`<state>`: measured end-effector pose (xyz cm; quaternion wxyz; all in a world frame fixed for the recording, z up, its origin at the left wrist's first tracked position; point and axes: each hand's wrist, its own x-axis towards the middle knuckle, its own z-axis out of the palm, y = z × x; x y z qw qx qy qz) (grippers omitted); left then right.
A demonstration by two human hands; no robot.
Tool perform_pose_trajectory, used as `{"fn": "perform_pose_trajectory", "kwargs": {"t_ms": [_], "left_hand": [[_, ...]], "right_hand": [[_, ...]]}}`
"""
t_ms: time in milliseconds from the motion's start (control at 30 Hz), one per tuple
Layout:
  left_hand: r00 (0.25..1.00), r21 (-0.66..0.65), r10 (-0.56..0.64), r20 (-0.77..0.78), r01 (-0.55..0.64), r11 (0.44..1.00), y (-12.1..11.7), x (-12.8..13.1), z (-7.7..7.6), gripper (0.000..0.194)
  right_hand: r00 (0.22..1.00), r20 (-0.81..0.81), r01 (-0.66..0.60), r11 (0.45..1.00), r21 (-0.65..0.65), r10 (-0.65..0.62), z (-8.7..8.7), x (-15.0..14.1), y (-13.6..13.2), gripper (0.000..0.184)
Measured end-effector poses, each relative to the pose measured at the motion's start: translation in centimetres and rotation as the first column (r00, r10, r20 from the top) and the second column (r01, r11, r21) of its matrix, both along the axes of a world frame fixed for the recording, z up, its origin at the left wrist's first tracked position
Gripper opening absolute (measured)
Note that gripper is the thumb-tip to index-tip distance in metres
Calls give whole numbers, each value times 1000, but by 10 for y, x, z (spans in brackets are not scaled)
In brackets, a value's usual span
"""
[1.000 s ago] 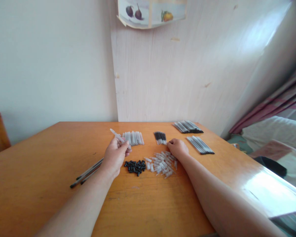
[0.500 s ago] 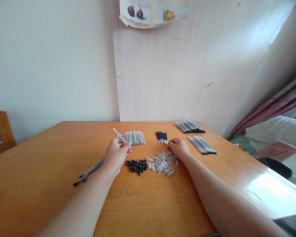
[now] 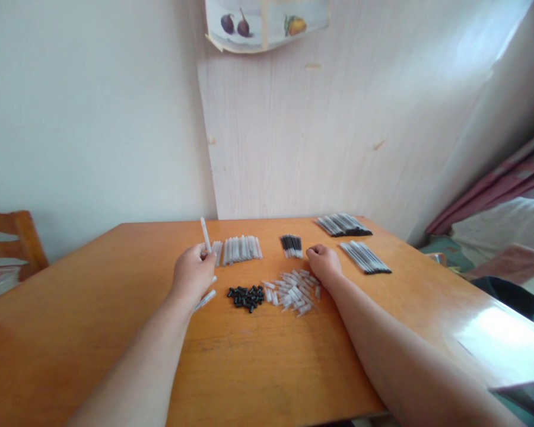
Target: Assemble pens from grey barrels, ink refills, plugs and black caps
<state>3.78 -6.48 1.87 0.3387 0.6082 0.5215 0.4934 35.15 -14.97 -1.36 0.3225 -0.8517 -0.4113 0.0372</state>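
Note:
My left hand (image 3: 193, 274) is closed around a clear plastic pen barrel (image 3: 205, 232), which stands nearly upright out of the grip. Just right of it lies a row of clear pen barrels (image 3: 242, 249). Partly hidden by this hand and forearm are pens (image 3: 205, 300), with only their pale ends showing. My right hand (image 3: 324, 263) rests on the table with curled fingers, close to a bundle of black ink refills (image 3: 291, 246); what its fingers hold, if anything, is hidden. Small white pen tips (image 3: 294, 292) lie heaped in front of it, beside black end plugs (image 3: 246, 298).
Two groups of pens lie at the right: a larger one (image 3: 343, 225) at the back and a smaller one (image 3: 365, 258) nearer. The wooden table (image 3: 267, 367) meets the wall behind. A chair (image 3: 13, 240) stands at the left.
My left hand has moved left, and the barrel in it has swung more upright. It now covers most of the pens at the left. My right hand has barely moved.

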Motion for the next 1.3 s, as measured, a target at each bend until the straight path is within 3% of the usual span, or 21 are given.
{"fn": "perform_pose_trajectory", "kwargs": {"t_ms": [133,333,400,500,600,700,967,1300], "left_hand": [[965,80,128,-228,-112,990,13,-9,0,39],[889,76,73,-451,-43,996,30,-12,5,20],[830,70,55,-554,-19,997,34,-8,11,14],[685,43,13,-729,27,999,39,0,20,3],[553,0,-29,-833,53,999,42,10,27,9],[490,-33,-51,-870,45,998,46,19,27,13],[452,-10,-16,-892,17,1000,58,23,12,2],[373,-56,-65,-925,36,998,60,27,11,17]], "right_hand": [[1000,-14,0,1000,-5,-1,0,0,0,33],[1000,-10,-8,1000,0,8,-1,1,1,34],[1000,-18,-6,1000,13,6,-2,1,1,35],[1000,-30,-9,1000,19,10,-1,0,0,35],[999,-40,-11,1000,11,12,0,0,0,34],[998,-53,-16,1000,10,17,1,-1,-1,35],[998,-64,-15,1000,3,15,1,-2,-1,35],[998,-62,-1,1000,-12,0,1,-1,2,36]]}}
